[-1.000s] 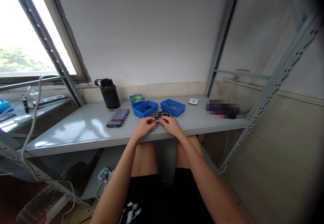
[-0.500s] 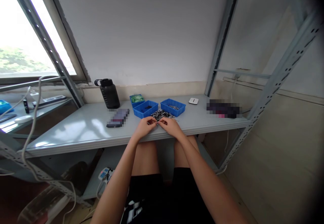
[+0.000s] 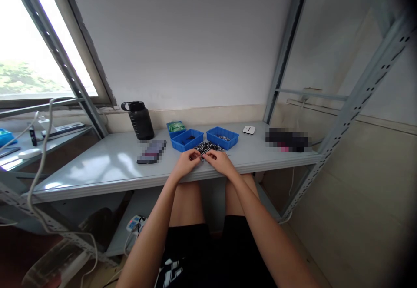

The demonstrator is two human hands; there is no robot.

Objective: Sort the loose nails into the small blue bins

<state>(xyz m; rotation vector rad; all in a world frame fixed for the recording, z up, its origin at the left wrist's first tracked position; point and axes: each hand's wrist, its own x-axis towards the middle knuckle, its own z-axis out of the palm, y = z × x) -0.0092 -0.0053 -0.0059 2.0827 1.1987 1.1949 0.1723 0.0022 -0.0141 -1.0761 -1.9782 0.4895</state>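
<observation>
A pile of small black and silver pieces (image 3: 210, 147) lies near the front edge of the grey table. My left hand (image 3: 189, 161) and my right hand (image 3: 217, 160) meet in front of it, fingertips pinched close together. What they hold is too small to make out. Behind the pile, one blue tray (image 3: 182, 146) on the left has a few dark pieces inside, and another blue tray (image 3: 232, 142) on the right holds silvery pieces.
A smaller blue box with a green packet (image 3: 177, 126) stands behind the left tray. Further left are a black bottle (image 3: 141, 122) and a blurred flat object (image 3: 152, 152). To the right lie a white square item (image 3: 249, 130) and a blurred dark object (image 3: 286, 140).
Both hands stay in nearly the same place; only the fingertips have shifted slightly.
</observation>
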